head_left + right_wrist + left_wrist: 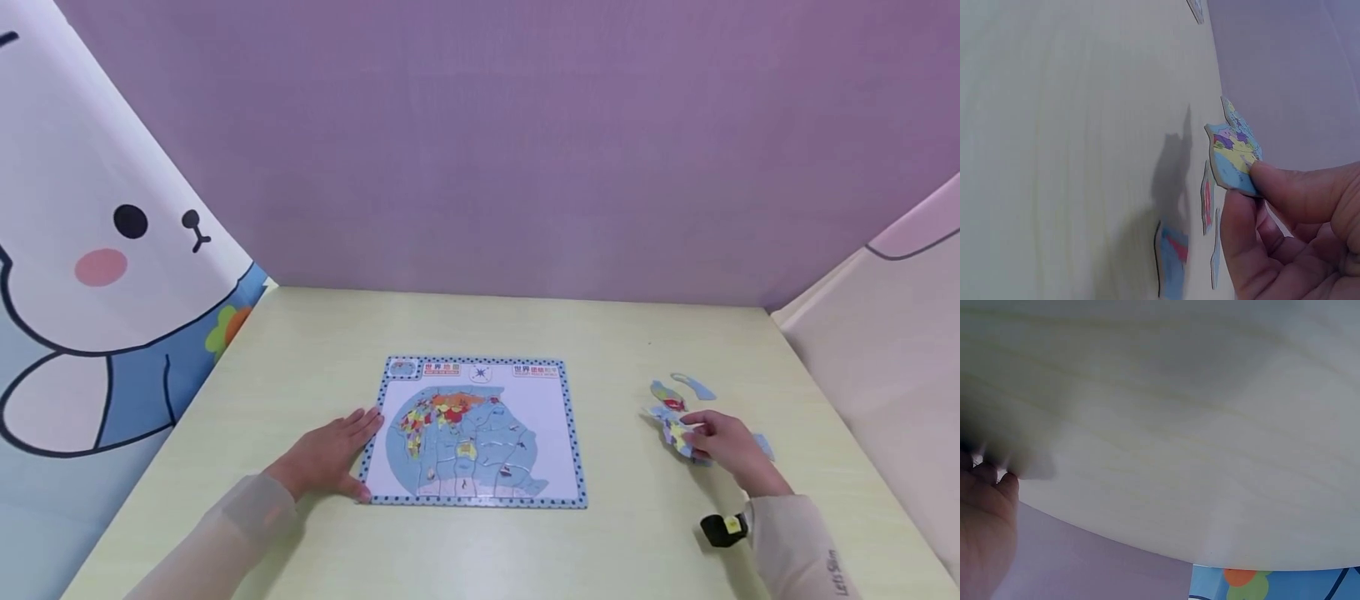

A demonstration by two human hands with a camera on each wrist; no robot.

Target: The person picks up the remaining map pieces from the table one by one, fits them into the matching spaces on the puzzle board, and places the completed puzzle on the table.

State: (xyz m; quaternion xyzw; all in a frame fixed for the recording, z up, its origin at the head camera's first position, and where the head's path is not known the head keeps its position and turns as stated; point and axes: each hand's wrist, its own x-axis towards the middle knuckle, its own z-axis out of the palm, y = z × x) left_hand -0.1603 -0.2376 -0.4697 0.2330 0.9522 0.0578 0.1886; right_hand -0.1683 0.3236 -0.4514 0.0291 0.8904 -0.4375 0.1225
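Observation:
A world-map jigsaw puzzle board (pixel 480 433) with a blue dotted border lies flat, its map partly filled with fitted pieces. Along the board's left edge rests my left hand (pixel 333 450), fingers extended and thumb by the lower left corner. In the left wrist view only part of that left hand (pixel 985 519) shows, at the left side. My right hand (pixel 723 446) pinches a map puzzle piece (pixel 1233 153) between thumb and index finger, raised over the table. This piece is blue with yellow, purple and green land areas.
Loose puzzle pieces lie right of the board: a red-and-green one (pixel 667 396), a curved blue one (pixel 696 386), and a blue one (pixel 765 447) partly behind the right hand. A small black device (pixel 723 529) sits at the right cuff. A purple backdrop (pixel 525 150) rises behind the table.

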